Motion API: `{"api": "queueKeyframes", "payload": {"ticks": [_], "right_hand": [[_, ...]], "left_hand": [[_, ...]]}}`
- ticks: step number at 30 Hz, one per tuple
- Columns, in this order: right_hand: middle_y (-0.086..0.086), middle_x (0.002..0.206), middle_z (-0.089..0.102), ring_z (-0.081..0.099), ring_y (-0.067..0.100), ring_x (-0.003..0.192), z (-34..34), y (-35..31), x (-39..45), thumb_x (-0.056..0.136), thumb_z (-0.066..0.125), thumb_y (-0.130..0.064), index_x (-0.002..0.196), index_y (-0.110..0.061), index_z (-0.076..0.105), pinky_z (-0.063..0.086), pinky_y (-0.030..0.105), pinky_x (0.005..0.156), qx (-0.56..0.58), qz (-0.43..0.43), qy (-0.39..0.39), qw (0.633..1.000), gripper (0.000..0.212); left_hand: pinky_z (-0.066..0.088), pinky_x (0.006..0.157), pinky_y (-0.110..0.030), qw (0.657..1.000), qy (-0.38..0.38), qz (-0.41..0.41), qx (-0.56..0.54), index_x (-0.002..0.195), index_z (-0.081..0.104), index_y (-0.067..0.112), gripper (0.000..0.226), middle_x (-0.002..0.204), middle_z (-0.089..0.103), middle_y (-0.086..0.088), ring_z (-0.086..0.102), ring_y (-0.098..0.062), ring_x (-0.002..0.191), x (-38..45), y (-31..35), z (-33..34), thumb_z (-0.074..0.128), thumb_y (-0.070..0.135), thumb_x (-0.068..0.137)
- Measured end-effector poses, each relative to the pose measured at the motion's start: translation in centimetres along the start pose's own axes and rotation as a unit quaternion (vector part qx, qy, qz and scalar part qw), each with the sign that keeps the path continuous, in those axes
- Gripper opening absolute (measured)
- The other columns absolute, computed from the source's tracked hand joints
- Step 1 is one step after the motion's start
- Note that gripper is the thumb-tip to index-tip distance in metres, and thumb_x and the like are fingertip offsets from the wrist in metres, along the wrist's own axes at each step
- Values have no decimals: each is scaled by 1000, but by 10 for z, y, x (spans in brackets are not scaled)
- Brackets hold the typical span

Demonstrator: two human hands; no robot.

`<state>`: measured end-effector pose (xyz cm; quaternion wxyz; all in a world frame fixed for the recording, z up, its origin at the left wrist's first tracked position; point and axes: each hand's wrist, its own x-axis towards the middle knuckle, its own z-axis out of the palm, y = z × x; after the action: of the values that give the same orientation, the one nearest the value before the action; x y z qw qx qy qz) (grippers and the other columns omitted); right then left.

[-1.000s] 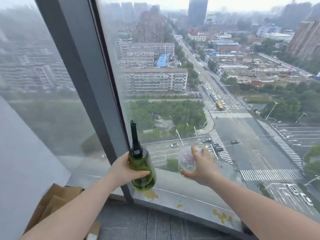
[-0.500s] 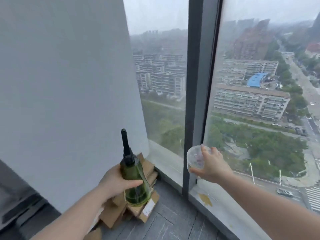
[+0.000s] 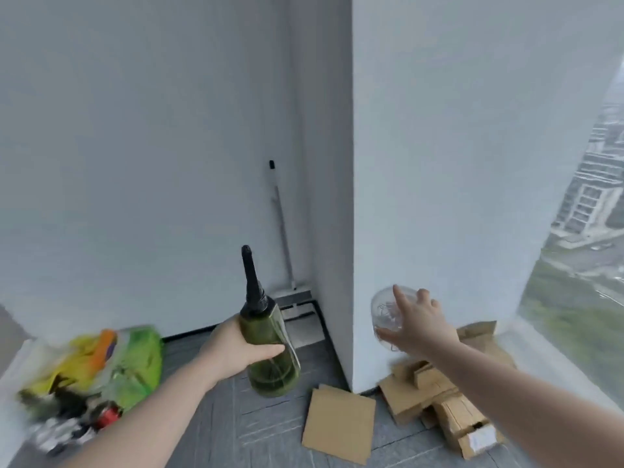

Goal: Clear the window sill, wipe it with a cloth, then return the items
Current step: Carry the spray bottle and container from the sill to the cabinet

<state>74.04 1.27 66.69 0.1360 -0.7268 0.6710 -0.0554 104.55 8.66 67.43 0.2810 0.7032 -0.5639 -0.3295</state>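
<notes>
My left hand (image 3: 236,349) grips a green bottle (image 3: 273,363) with a long black nozzle, held upright over the grey floor. A small clear round container (image 3: 385,312) sits in my right hand (image 3: 418,325), held up in front of the white pillar. Only a strip of the window sill (image 3: 553,363) shows at the right edge, below the glass. No cloth is in view.
A white pillar (image 3: 439,163) juts out between the two hands. Flattened cardboard boxes (image 3: 439,407) lie on the floor at its foot. A blurred pile of green and yellow bags (image 3: 101,366) sits at the lower left. A long-handled tool (image 3: 282,231) leans in the far corner.
The view has swung left, away from the window and sill toward the room's corner. Both hands have carried the bottle and the clear container along, off the sill.
</notes>
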Motion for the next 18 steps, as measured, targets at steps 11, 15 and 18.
{"api": "queueKeyframes", "payload": {"ticks": [11, 15, 18], "right_hand": [[12, 146, 22, 30, 32, 134, 103, -413, 3, 77, 55, -69, 150, -41, 2, 46, 43, 97, -39, -262, -74, 962, 94], [12, 143, 26, 34, 32, 131, 139, -529, 12, 76, 54, -69, 150, -39, 6, 44, 43, 99, -47, -344, -92, 933, 93], [12, 145, 24, 34, 32, 131, 170, -607, 26, 77, 53, -70, 150, -40, 5, 46, 43, 96, -49, -385, -107, 915, 93]], "left_hand": [[57, 82, -37, 960, 216, -178, 1, 97, 64, 36, 62, 92, 70, 15, 66, -10, 90, -102, -255, -301, 83, 60, 43], [53, 88, -37, 936, 274, -218, -17, 91, 63, 37, 49, 96, 69, 13, 64, -13, 93, -128, -312, -362, 85, 54, 51], [53, 87, -36, 918, 301, -257, -28, 88, 64, 38, 41, 94, 69, 14, 63, -13, 92, -136, -351, -399, 86, 50, 55]]}}
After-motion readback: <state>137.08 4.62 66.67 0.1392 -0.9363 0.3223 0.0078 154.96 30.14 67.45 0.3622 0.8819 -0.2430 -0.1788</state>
